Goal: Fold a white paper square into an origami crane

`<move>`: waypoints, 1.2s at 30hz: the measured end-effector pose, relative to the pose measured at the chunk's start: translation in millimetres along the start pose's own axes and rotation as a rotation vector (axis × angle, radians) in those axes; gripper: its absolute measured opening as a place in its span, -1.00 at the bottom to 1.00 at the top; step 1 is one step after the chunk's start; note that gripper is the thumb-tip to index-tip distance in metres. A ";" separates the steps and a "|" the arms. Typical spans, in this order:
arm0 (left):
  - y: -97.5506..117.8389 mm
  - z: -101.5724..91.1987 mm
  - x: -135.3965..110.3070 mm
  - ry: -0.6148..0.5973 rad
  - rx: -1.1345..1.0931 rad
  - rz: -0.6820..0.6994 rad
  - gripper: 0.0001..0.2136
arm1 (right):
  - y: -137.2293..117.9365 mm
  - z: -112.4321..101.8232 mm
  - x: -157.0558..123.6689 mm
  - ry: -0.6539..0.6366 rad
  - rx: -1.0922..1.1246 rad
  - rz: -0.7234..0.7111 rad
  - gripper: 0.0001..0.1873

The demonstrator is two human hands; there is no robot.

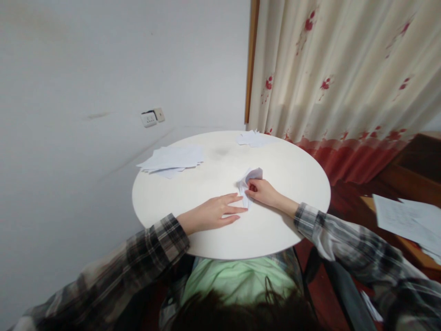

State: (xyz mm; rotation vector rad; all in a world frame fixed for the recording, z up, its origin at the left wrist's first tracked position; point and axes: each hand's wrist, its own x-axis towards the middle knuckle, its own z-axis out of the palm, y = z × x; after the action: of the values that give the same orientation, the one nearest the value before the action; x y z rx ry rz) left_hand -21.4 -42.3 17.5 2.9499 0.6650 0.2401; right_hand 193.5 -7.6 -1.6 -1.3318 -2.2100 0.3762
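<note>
Near the middle of the table we note a crumpled paper. Right hand pinches its near edge, fingers clenched on it. Left hand lies flat, released, fingertips at the paper's lower corner. Sheets sit far left.

Single head-worn cam looked fwd & down, close range, onto round table; wall & curtain beyond.
</note>
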 end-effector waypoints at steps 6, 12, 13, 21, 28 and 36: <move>0.6 -1.0 -1.1 0.001 -0.027 -0.001 -0.65 | 1.7 0.8 0.5 0.018 -0.008 -0.002 -0.91; 0.1 0.7 -0.5 0.025 -0.051 0.006 -0.67 | 2.3 1.9 1.8 0.038 -0.055 0.021 -0.89; 0.2 0.9 -0.5 0.028 -0.049 0.006 -0.67 | 2.0 1.9 1.8 0.039 -0.060 0.025 -0.90; 1.8 0.8 0.3 0.065 0.001 0.030 -0.67 | 0.0 1.8 1.5 0.039 -0.060 0.010 -0.93; 2.6 -0.1 4.6 0.099 0.000 -0.019 -0.53 | -4.3 1.9 -0.2 0.037 -0.053 0.012 -0.93; -0.2 3.4 5.0 0.110 -0.035 -0.023 -0.64 | -8.5 4.0 -3.9 0.028 -0.056 0.024 -0.94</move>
State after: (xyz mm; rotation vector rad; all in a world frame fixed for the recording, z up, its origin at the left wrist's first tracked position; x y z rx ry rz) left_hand -16.4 -40.2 14.8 2.9111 0.6998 0.4106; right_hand 186.5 -15.0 -1.9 -1.3863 -2.1979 0.3043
